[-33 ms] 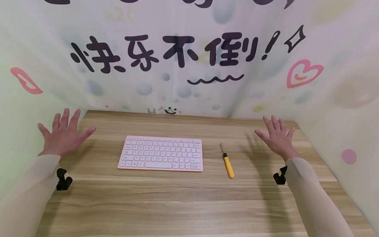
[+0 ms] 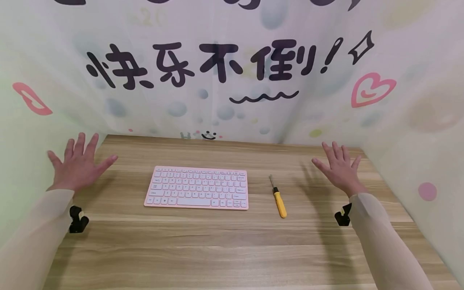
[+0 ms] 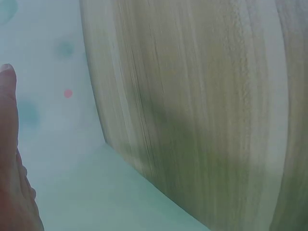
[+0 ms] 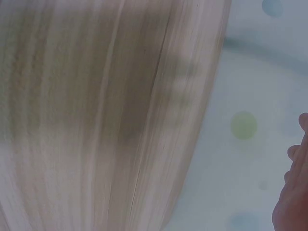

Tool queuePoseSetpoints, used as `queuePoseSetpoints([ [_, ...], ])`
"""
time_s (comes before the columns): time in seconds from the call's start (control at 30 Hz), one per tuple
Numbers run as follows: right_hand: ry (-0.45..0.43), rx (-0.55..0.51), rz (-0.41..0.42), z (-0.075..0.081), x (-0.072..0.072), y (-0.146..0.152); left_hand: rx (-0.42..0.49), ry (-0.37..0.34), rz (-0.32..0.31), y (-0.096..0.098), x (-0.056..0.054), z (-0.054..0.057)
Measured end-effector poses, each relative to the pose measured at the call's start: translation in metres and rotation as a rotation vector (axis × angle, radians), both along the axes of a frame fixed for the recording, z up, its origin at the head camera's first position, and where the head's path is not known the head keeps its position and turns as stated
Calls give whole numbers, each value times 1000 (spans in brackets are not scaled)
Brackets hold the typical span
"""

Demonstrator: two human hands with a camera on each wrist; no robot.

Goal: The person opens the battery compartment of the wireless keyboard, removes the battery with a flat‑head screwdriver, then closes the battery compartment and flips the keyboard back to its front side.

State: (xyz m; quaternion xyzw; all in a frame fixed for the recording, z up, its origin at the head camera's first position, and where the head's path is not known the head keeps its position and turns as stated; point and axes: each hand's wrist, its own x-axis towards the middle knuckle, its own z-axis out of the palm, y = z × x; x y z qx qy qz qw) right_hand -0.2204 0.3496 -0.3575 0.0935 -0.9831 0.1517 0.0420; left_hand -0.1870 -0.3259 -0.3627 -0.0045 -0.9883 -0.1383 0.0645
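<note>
A pink-edged keyboard (image 2: 197, 188) with white keys lies flat, left of the middle of the table. To its right lies a screwdriver (image 2: 278, 197) with a yellow handle, its metal tip towards the back. My left hand (image 2: 77, 169), fingers spread, is held over the table's left edge, apart from the keyboard and holding nothing. On the other side my right hand (image 2: 340, 169) is spread too, above the right part of the table; the screwdriver is the nearest thing to it. Each wrist view catches only part of its hand, at the frame's outer edge.
The wooden table (image 2: 203, 253) meets a pale printed curtain (image 2: 217, 117) along its back, with dark lettering and a pink heart. Similar pale sheets close off the left and right sides. Dark wrist mounts (image 2: 77, 219) show below the sleeves.
</note>
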Motion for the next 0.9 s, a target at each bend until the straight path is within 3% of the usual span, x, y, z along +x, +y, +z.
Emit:
queuePoseSetpoints([
  [0.27,-2,-5,6,1,-1,-2,4,11,0,2,-3,-2],
  [0.6,-33,3,-5,11,-3,-6,11,32,-25,12,-9,11],
  [0.8,-29,-15,39,19,-2,-10,133,89,-109,20,-11,20],
  [0.9,-55,-80,56,24,0,-17,254,88,-155,16,-20,12],
])
